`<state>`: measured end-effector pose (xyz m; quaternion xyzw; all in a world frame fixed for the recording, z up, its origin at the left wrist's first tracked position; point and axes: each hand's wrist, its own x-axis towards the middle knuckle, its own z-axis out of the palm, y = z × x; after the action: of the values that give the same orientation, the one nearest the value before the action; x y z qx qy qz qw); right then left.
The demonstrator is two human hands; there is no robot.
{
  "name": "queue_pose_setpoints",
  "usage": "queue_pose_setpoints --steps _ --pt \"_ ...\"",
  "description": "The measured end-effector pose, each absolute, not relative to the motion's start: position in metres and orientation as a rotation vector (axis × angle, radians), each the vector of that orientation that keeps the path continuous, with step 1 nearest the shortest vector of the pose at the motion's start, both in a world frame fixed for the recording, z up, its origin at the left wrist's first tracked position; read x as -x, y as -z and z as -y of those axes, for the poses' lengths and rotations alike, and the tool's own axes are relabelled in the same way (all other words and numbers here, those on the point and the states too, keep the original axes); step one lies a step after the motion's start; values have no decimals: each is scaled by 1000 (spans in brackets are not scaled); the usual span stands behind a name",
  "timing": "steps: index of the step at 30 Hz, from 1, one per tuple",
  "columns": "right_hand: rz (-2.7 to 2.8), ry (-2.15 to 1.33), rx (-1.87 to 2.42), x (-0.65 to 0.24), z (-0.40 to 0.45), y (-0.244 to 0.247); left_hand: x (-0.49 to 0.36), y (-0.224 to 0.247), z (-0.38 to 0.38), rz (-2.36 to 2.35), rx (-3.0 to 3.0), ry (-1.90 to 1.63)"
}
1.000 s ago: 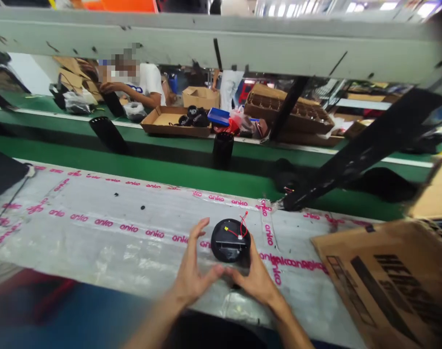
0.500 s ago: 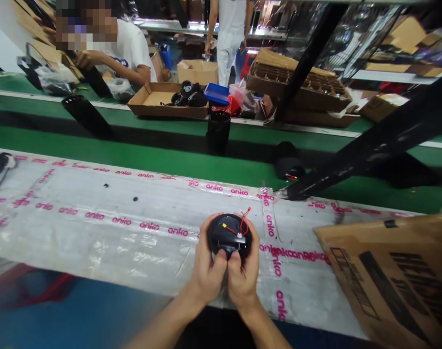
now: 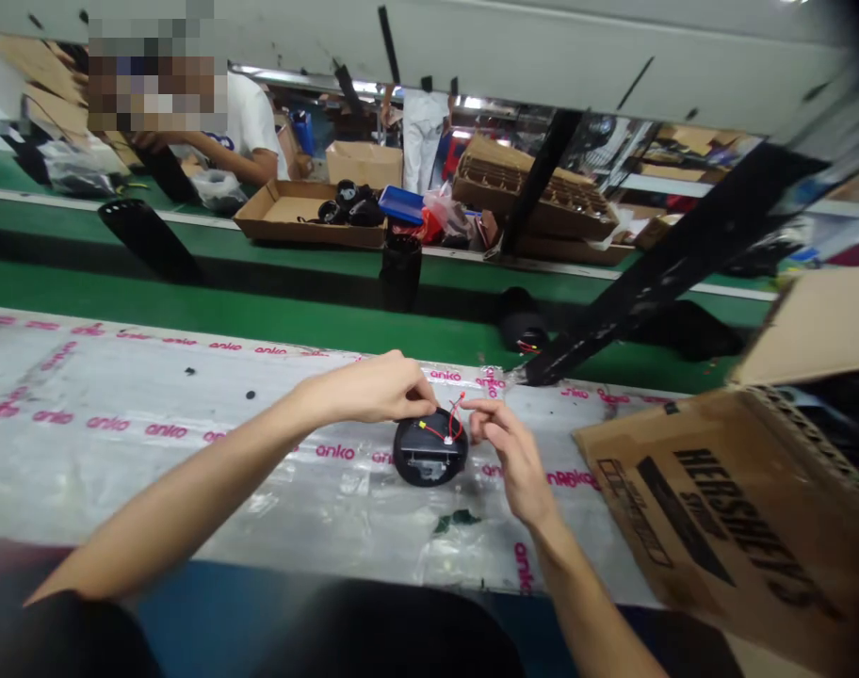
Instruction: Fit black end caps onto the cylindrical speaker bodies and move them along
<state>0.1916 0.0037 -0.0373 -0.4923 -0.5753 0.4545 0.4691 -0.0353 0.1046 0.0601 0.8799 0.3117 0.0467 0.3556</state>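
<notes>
Round black plastic housing (image 3: pixel 429 452) with red wires (image 3: pixel 456 419), at 6 o'clock on a plastic-sheeted workbench (image 3: pixel 189 471). Left hand (image 3: pixel 373 388): fingers curled, tips touching the housing's upper rim, grip unclear. Right hand (image 3: pixel 507 452): fingertips drawn together beside the wires, hold on them indeterminate. Brown cardboard carton (image 3: pixel 712 499) at 4 o'clock; black diagonal strut (image 3: pixel 656 273) at 2 o'clock; black cylinder (image 3: pixel 399 271) on green conveyor (image 3: pixel 189 301) at 12 o'clock

hidden: underside of black round housing (image 3: pixel 429 452) | pixelated: co-worker's head (image 3: pixel 157 85)
</notes>
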Motion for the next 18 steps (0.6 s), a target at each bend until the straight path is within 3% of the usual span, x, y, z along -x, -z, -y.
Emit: queue_pose_setpoints --steps 5,10,18 --pt "1893 -1017 1533 -182 -16 -13 19 -79 -106 -857 -2590 57" --pt "1977 -864 1622 -173 -16 -32 31 -66 -102 -891 -2529 -27" --pt "2045 -794 1705 -166 -23 -41 49 -10 -35 -1261 -2378 -1108"
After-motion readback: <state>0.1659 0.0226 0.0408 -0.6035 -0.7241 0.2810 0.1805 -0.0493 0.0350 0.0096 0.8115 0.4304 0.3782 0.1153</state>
